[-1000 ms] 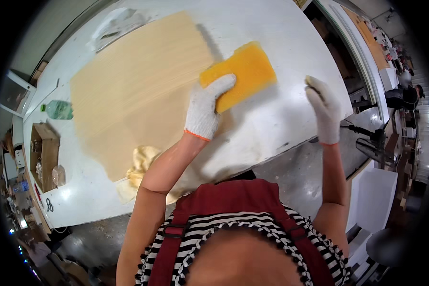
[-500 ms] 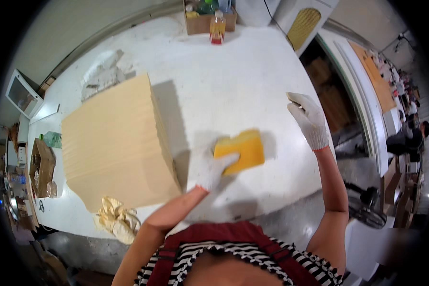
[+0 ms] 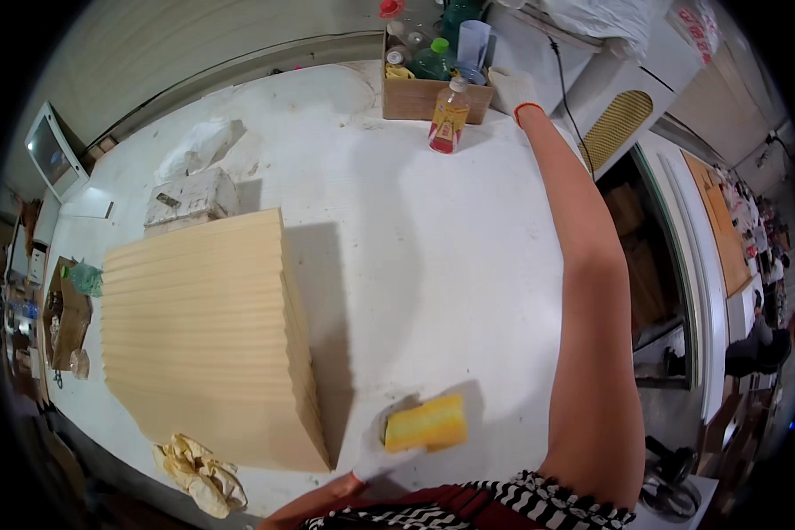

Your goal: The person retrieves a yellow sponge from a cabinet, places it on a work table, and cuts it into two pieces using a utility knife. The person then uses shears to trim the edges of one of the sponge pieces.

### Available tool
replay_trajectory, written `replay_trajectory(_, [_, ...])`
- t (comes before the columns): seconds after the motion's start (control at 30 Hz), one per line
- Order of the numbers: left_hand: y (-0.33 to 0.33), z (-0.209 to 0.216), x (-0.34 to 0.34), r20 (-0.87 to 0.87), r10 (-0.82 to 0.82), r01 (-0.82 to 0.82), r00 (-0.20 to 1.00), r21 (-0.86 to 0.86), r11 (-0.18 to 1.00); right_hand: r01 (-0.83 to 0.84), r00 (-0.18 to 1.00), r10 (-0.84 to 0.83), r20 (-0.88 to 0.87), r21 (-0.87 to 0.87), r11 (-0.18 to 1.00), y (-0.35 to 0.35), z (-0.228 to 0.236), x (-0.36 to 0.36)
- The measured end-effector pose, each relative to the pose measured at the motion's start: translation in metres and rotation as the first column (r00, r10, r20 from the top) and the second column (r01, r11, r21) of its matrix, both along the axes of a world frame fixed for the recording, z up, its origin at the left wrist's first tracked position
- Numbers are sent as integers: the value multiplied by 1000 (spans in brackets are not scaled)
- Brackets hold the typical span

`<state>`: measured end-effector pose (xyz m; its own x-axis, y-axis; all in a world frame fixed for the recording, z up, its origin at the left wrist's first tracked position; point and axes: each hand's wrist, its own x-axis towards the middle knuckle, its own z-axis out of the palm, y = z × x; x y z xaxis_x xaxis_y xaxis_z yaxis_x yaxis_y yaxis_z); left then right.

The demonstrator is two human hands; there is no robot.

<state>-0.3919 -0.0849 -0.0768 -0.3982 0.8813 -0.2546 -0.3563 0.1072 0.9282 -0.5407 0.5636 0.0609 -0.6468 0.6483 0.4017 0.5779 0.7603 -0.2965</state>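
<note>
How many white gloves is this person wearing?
2. One is on the left hand, which holds the yellow sponge; the other is on the right hand, beside the far cardboard box. More gloves could be hidden elsewhere.

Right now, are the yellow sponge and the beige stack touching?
Apart: the head view shows white tabletop between the sponge and the stack.
</note>
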Motion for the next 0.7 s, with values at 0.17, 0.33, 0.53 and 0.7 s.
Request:
replay_trajectory(0.17, [-1,-3,-5,294,97,-104,951,8,995,43,999,-44,16,69,997,12,-17,-63])
replay_trajectory(0.33, [13,20,-23,-325,18,-45,946,-77,996,79,976,-95,197,89,993,20,-27,-86])
replay_trajectory(0.53, [18,15,-21,-244,67,-106,967,-151,983,88,968,-83,235,-12,996,64,-54,-115])
replay_trajectory(0.7, [17,13,-22,-233,100,-146,967,-191,971,126,960,-113,257,-36,991,31,-45,-116])
